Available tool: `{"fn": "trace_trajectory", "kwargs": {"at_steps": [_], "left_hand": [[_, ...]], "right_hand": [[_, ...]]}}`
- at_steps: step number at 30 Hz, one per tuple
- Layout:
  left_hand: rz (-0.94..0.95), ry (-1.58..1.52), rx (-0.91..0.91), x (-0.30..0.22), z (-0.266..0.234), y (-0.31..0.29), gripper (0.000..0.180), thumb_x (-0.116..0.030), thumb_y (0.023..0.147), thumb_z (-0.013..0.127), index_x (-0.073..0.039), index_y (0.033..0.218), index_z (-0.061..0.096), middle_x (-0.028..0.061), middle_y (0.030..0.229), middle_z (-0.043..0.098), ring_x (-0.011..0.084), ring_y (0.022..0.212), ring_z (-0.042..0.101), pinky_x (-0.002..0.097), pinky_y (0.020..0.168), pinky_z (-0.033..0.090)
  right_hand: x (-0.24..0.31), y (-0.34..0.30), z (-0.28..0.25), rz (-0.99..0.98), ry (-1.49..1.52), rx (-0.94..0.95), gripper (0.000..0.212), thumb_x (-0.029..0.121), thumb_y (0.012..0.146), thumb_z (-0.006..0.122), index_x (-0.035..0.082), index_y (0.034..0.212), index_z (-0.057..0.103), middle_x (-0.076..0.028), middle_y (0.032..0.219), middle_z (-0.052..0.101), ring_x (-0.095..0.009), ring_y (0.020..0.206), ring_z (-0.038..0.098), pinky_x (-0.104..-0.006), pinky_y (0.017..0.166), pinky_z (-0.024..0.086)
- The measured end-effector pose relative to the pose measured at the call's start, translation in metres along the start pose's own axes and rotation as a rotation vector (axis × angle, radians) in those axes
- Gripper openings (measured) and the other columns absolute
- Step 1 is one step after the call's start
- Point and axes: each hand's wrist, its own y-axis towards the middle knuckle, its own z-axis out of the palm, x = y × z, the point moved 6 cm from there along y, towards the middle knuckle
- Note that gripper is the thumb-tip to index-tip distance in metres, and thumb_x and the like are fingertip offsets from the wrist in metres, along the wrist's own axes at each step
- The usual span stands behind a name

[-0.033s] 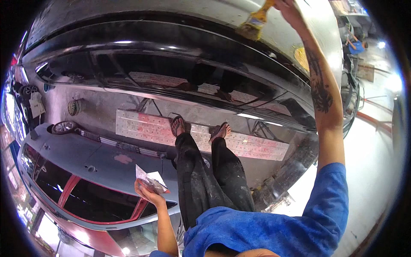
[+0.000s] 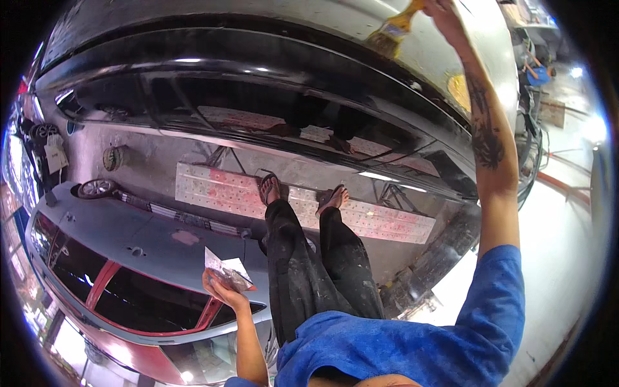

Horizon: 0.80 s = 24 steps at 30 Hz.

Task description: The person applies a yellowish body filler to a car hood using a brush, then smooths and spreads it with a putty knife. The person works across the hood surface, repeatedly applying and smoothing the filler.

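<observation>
Nearest, the left hand [image 2: 219, 288] is raised beside the person's dark, paint-flecked trouser legs, its fingers [image 2: 209, 280] curled around a crumpled clear plastic wrapper with a white paper sheet [image 2: 227, 271]; the sheet stands up out of the grip above the fingertips. Below stands a pale, red-stained perforated metal plank [image 2: 219, 188] under the sandalled feet, with a grey primed car body [image 2: 135, 242] to the left. Farther off, the right hand [image 2: 445, 11] reaches up at arm's length, fingers closed around the handle of a yellow-handled flat paintbrush [image 2: 393, 33]; its bristles point down and left from the fingers, touching the grey and black car panel [image 2: 271, 39].
</observation>
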Motion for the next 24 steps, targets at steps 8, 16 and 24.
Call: {"fn": "trace_trajectory", "kwargs": {"at_steps": [8, 16, 24], "left_hand": [[-0.058, -0.068, -0.106, 0.003, -0.026, 0.025, 0.042, -0.033, 0.097, 0.043, -0.005, 0.128, 0.042, 0.009, 0.13, 0.042, 0.0244, 0.124, 0.041, 0.042, 0.105, 0.034], [0.024, -0.114, -0.111, -0.01, -0.019, 0.046, 0.043, -0.034, 0.096, 0.043, -0.004, 0.127, 0.043, 0.0092, 0.131, 0.041, 0.0255, 0.124, 0.04, 0.0429, 0.106, 0.032], [-0.015, -0.164, -0.141, -0.004, -0.023, 0.053, 0.044, -0.033, 0.096, 0.039, -0.005, 0.129, 0.043, 0.0083, 0.133, 0.04, 0.0254, 0.127, 0.039, 0.0436, 0.107, 0.031]], "right_hand": [[0.013, 0.053, 0.05, 0.056, 0.168, 0.172, 0.03, 0.03, 0.101, 0.049, 0.01, 0.079, 0.052, 0.006, 0.062, 0.041, -0.006, 0.053, 0.035, -0.0253, 0.05, 0.029], [0.048, 0.099, 0.11, 0.129, 0.104, 0.012, 0.027, 0.031, 0.097, 0.054, 0.005, 0.089, 0.057, 0.002, 0.076, 0.053, -0.007, 0.069, 0.049, -0.0248, 0.059, 0.041], [0.085, 0.113, 0.152, -0.029, -0.098, 0.206, 0.03, 0.029, 0.098, 0.053, 0.006, 0.079, 0.054, 0.005, 0.063, 0.045, -0.006, 0.053, 0.038, -0.0251, 0.049, 0.031]]}}
